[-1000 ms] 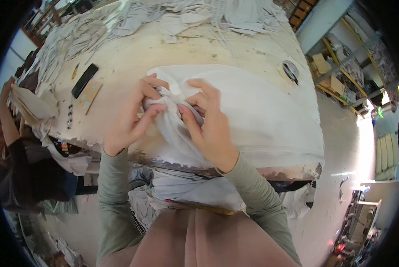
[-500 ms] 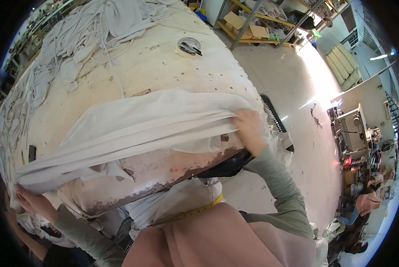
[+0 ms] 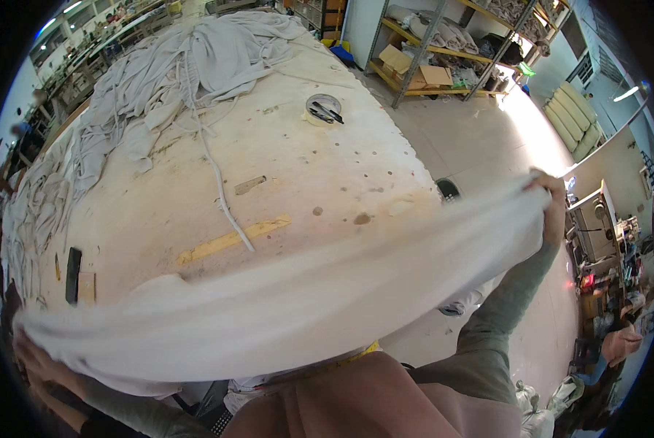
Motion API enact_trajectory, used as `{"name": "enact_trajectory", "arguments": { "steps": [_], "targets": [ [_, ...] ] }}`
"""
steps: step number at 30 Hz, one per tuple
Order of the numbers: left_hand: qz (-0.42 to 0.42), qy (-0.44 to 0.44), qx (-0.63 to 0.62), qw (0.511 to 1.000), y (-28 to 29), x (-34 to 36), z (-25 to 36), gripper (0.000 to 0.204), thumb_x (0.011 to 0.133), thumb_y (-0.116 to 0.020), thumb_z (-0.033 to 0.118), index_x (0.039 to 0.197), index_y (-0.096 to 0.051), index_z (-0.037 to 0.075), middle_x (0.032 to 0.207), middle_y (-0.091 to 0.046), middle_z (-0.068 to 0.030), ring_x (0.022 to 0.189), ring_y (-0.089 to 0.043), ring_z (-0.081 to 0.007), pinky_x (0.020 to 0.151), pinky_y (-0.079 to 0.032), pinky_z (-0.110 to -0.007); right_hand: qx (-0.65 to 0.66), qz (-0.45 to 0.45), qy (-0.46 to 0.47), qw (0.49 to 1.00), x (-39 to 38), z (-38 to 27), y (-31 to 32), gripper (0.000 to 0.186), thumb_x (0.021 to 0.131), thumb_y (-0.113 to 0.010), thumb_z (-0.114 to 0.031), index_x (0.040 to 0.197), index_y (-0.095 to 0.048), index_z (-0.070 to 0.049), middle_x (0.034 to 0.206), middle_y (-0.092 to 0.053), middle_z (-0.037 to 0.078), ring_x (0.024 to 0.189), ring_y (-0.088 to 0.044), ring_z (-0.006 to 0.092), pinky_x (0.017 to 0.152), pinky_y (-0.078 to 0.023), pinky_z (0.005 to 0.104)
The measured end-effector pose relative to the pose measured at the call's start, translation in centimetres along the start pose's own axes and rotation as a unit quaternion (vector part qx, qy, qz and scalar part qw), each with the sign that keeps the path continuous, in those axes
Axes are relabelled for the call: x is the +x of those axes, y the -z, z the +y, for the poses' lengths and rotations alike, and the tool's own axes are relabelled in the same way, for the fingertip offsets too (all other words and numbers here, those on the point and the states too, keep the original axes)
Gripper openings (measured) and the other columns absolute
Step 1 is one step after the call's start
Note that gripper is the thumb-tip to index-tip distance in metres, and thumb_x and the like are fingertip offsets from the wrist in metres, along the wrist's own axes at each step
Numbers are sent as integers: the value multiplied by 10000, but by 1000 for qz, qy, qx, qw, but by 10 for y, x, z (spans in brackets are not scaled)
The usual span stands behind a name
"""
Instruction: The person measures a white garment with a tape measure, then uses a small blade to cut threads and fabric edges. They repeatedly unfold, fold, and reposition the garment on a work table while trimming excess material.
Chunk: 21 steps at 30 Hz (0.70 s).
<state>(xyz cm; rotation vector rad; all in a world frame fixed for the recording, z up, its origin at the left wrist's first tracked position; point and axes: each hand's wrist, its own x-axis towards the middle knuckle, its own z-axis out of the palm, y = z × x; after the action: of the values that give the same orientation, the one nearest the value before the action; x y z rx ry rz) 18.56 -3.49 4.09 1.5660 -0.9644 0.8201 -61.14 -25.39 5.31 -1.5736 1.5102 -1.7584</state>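
A long piece of off-white cloth point(image 3: 305, 296) is stretched between my two hands over the near edge of the worktable point(image 3: 298, 182), slightly blurred by motion. My right hand point(image 3: 550, 196) is raised at the right, out past the table's edge, its fingers closed on one end of the cloth. Low at the far left, my left hand point(image 3: 41, 363) grips the other end, with its fingertips partly hidden by the fabric. The cloth hides the table's front edge.
Heaped pale fabric point(image 3: 217, 58) covers the table's far left. A tape roll point(image 3: 323, 109) with slim dark tools stands near the right edge. A black block point(image 3: 73, 276) lies at left. Another person's forearm point(image 3: 58, 410) shows at lower left. Shelves point(image 3: 436, 55) stand beyond.
My right hand has moved up and right, lifting the cloth off the table and pulling it taut. My left hand keeps its end. My view has shifted, showing more of the room's far side.
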Motion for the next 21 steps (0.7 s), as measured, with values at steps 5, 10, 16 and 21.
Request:
{"name": "enact_trajectory", "arguments": {
  "steps": [5,10,16,21],
  "targets": [
    [-194,225,-33,954,-92,5,-38,632,899,-596,378,1353,-436,-32,1413,-414,-150,1294,-392,-221,1078,-271,-305,-191,-378,25,906,78,7,-80,304,667,-565,-78,917,-714,8,968,-700,127,907,-641,190,820,-480,270],
    [-356,211,110,904,-181,-49,-70,392,974,-461,329,1148,-506,-19,1125,-602,-164,1066,-561,-284,917,-408,-322,-361,-203,183,891,64,74,-187,523,793,-608,-148,1296,-509,-42,1254,-546,173,1146,-524,290,974,-405,349],
    [-459,-50,363,809,-169,-158,-38,604,955,-359,528,1442,-322,172,1495,-307,-118,1380,-249,-350,1092,-222,-495,-384,-299,182,855,-74,100,-221,582,926,-493,-421,1414,-371,-127,1434,-354,201,1328,-335,340,1077,-261,489],
    [-425,-26,259,867,-159,-156,-43,558,960,-333,535,1452,-314,273,1543,-218,-35,1415,-161,-330,1114,-108,-533,-432,-305,173,831,-78,128,-191,580,953,-428,-439,1438,-338,-134,1472,-321,165,1370,-280,321,1106,-176,525]
  ]
}}
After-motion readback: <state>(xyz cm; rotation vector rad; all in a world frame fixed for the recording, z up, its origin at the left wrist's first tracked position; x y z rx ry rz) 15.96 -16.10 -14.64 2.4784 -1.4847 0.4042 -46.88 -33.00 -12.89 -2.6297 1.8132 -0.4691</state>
